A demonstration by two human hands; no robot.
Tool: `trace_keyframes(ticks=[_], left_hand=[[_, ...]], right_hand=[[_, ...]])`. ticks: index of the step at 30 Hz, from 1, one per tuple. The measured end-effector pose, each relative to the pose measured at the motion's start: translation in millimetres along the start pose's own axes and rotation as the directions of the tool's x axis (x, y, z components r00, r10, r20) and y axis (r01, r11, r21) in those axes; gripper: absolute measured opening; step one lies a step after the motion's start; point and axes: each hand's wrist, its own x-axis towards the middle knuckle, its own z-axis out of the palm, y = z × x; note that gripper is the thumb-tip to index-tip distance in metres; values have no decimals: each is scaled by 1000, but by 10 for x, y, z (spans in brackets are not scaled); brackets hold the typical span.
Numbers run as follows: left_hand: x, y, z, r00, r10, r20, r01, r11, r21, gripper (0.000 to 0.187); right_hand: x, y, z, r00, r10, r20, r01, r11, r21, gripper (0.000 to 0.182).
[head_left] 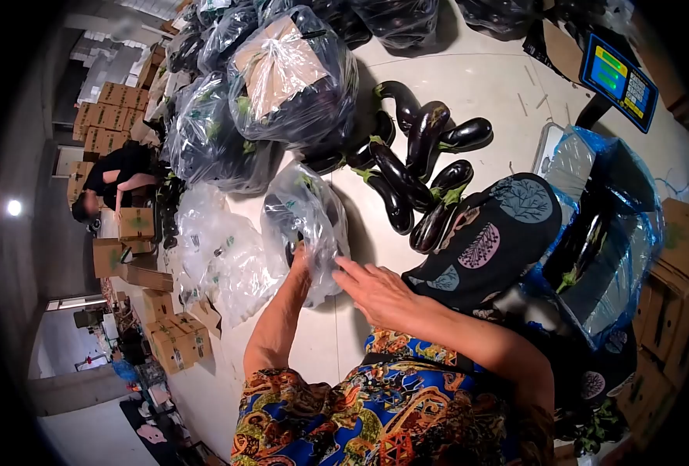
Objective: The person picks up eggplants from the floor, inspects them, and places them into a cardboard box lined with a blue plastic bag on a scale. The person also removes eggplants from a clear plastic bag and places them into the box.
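A clear plastic bag (pixel 304 210) with dark eggplants in it stands on the pale floor. My left hand (pixel 299 262) reaches into its near side, the fingers mostly hidden by plastic and contents. At the bag's right edge is my right hand (pixel 375 293), fingers stretched out and apart, holding nothing. Loose eggplants (pixel 401 172) lie in a pile beyond and to the right of the bag. More empty-looking clear bags (pixel 224 256) are heaped just left of it.
Filled bags (pixel 294 78) stand at the back. On the right are a blue-lined box (pixel 624 256) holding eggplants, a scale display (pixel 619 81) and a patterned dark cloth (pixel 500 233). Another person (pixel 119 175) bends near cartons (pixel 177 342) at the left.
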Motion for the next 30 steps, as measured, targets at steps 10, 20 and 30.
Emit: trace_keyframes(ticks=[10, 20, 30], left_hand=[[-330, -228, 690, 977, 208, -47, -203, 974, 104, 56], [11, -699, 709, 918, 397, 24, -393, 915, -89, 60], [-204, -462, 572, 889, 441, -126, -344, 824, 451, 62]], right_hand=[[551, 590, 678, 892, 288, 350, -116, 892, -437, 71], [536, 644, 666, 990, -141, 27, 135, 847, -515, 67], [511, 765, 857, 994, 39, 102, 28, 814, -580, 18]])
